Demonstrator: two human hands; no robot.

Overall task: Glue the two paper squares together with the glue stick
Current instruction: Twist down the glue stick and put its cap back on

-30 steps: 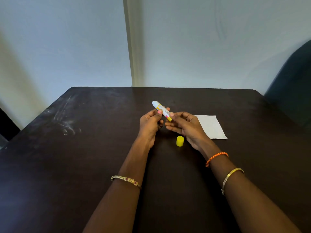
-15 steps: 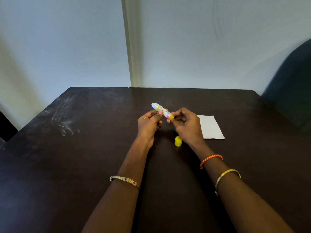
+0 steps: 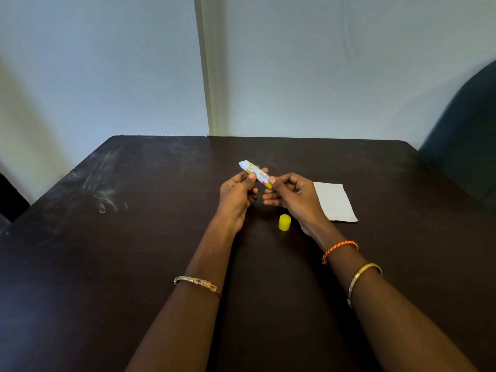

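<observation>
Left hand pinches uncapped white-and-yellow glue stick mid-barrel | right hand pinches its yellow base | stick tilted, raised above dark counter | yellow plastic cap upright below stick | white paper square flat, right of cap

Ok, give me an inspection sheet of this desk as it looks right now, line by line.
Surface: dark table, whitish smears at its far left.
Job's things: glue stick uncapped, white glue tip pointing up and away; yellow cap standing on the table between the wrists; white paper flat on the table to the right, whether one sheet or two stacked cannot be told.
Clutter: nothing seen.
Hands: left hand grips the stick's barrel; right hand pinches its yellow base.
Cables: nothing seen.
Surroundings: pale wall behind; dark chair at far right.
</observation>
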